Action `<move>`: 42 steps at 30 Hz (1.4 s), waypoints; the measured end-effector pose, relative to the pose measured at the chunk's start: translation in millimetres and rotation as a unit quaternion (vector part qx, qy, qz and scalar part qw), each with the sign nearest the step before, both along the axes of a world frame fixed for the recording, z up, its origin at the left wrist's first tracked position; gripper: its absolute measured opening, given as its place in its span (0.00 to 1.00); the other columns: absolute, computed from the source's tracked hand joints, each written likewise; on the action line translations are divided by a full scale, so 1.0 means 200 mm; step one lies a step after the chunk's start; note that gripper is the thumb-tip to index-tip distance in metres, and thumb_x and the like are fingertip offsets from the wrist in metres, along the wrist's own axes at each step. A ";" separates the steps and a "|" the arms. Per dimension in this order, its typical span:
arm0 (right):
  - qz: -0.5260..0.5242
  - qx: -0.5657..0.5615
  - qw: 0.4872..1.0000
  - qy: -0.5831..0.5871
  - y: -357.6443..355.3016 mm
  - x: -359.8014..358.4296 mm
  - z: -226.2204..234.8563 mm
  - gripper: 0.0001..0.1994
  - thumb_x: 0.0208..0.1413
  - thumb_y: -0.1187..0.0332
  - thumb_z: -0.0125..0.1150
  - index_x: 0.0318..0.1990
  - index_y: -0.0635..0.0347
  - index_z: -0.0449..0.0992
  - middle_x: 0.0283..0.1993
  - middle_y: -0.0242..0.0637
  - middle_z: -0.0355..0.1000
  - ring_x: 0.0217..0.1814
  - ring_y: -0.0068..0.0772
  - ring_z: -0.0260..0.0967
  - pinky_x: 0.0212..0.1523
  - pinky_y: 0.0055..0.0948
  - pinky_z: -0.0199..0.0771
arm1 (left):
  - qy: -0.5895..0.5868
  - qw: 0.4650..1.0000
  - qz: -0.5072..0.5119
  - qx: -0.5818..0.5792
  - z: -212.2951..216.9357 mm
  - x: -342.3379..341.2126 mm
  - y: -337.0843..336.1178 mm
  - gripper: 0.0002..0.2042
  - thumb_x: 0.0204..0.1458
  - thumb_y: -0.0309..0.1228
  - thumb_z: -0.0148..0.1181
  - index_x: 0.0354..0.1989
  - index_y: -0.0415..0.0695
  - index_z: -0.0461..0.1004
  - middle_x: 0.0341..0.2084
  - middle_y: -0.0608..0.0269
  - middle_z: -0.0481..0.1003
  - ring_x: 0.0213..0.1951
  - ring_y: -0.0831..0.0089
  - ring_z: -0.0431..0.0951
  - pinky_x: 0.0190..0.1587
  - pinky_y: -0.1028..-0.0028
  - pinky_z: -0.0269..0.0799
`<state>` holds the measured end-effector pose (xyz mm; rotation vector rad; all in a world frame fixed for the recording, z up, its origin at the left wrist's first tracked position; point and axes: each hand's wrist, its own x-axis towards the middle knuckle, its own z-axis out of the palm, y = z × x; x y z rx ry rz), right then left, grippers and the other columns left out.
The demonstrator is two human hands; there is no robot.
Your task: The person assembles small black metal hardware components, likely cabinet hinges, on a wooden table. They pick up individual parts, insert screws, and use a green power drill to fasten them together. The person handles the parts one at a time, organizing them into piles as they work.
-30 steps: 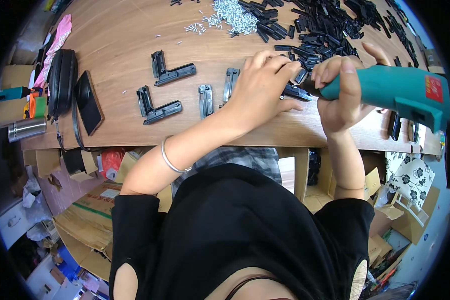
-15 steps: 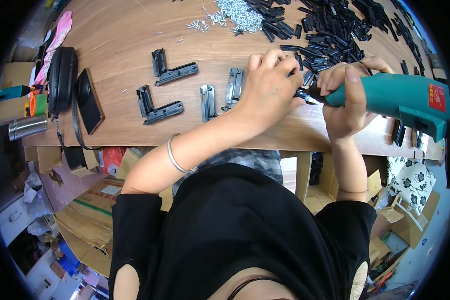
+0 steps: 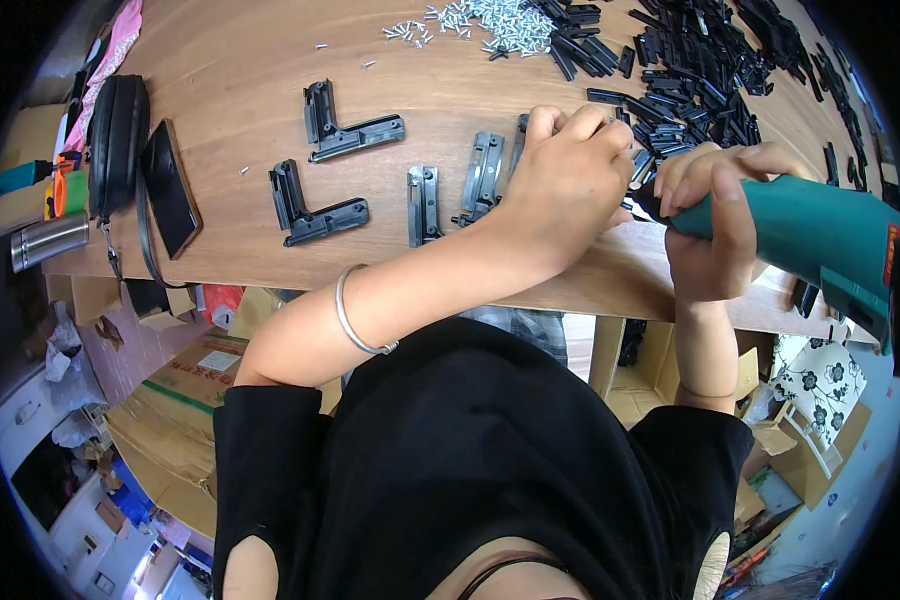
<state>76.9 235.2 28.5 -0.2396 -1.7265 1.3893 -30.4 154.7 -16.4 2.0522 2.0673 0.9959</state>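
Note:
My right hand point(image 3: 715, 225) is closed round the front of a green electric screwdriver point(image 3: 805, 225), whose dark nose points left toward my left hand point(image 3: 570, 190). The fingers of the left hand are curled over a dark part at the screwdriver's tip; most of that part is hidden behind the fingers. Left of this hand lie a straight black plastic piece point(image 3: 423, 208) and another black piece point(image 3: 484, 168), partly covered by the wrist. Further left, two L-shaped black plastic pieces rest on the table, one farther away point(image 3: 360, 138) and one nearer point(image 3: 330, 221).
Silver screws point(image 3: 520, 25) are heaped at the far middle, beside a large pile of black plastic parts point(image 3: 705, 95). At the left lie a phone point(image 3: 172, 190), a black case point(image 3: 120, 145) and a metal cylinder point(image 3: 50, 242). Cardboard boxes point(image 3: 180, 400) stand below the table's edge.
The view has shifted slightly. Both hands and the screwdriver sit a little farther right, and the screwdriver's rear has tipped lower. The pieces on the table keep their arrangement.

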 end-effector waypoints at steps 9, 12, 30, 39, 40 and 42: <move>0.109 -0.057 0.983 0.137 0.10 0.03 0.03 0.23 0.55 0.69 0.42 0.57 0.63 0.45 0.16 0.35 0.58 0.16 0.28 0.56 0.20 0.28 0.63 | 0.020 1.000 0.002 -0.005 -0.04 0.00 0.02 0.17 0.34 0.38 0.67 0.33 0.44 0.72 0.36 0.65 0.68 0.47 0.68 0.65 0.46 0.63 0.49; -0.006 -0.063 0.989 0.133 0.17 0.10 0.03 0.13 0.56 0.68 0.40 0.46 0.63 0.53 0.17 0.36 0.57 0.18 0.27 0.54 0.23 0.29 0.59 | 0.005 0.999 0.010 0.044 -0.01 -0.04 0.00 0.21 0.37 0.41 0.66 0.38 0.46 0.70 0.40 0.61 0.68 0.49 0.67 0.65 0.47 0.62 0.49; -0.070 -0.023 0.985 0.154 0.04 -0.07 0.13 0.20 0.52 0.75 0.48 0.52 0.66 0.51 0.16 0.39 0.61 0.15 0.27 0.57 0.22 0.28 0.65 | 0.030 0.972 0.227 0.051 -0.06 -0.77 0.09 0.06 0.47 0.34 0.59 0.33 0.49 0.78 0.27 0.63 0.77 0.32 0.68 0.77 0.37 0.69 0.68; -0.008 -0.020 0.988 0.153 -0.02 -0.22 0.16 0.18 0.54 0.72 0.47 0.51 0.60 0.53 0.17 0.37 0.59 0.18 0.28 0.57 0.25 0.30 0.62 | 0.017 0.967 0.220 0.124 -0.10 -0.81 0.06 0.05 0.46 0.34 0.58 0.27 0.49 0.78 0.20 0.60 0.76 0.26 0.62 0.77 0.31 0.66 0.69; 0.005 -0.028 0.989 0.143 -0.02 -0.22 0.16 0.17 0.55 0.71 0.46 0.51 0.57 0.54 0.19 0.37 0.59 0.20 0.28 0.57 0.28 0.32 0.62 | -0.022 0.971 0.211 0.110 -0.08 -0.79 0.05 0.05 0.46 0.35 0.59 0.27 0.49 0.78 0.21 0.60 0.76 0.26 0.62 0.77 0.31 0.67 0.69; 0.022 -0.029 0.989 0.140 -0.03 -0.22 0.17 0.16 0.55 0.71 0.45 0.51 0.56 0.53 0.19 0.37 0.59 0.20 0.29 0.57 0.27 0.32 0.61 | -0.103 0.977 0.170 0.075 -0.02 -0.72 0.01 0.06 0.45 0.36 0.61 0.27 0.47 0.78 0.22 0.60 0.77 0.27 0.64 0.77 0.32 0.69 0.70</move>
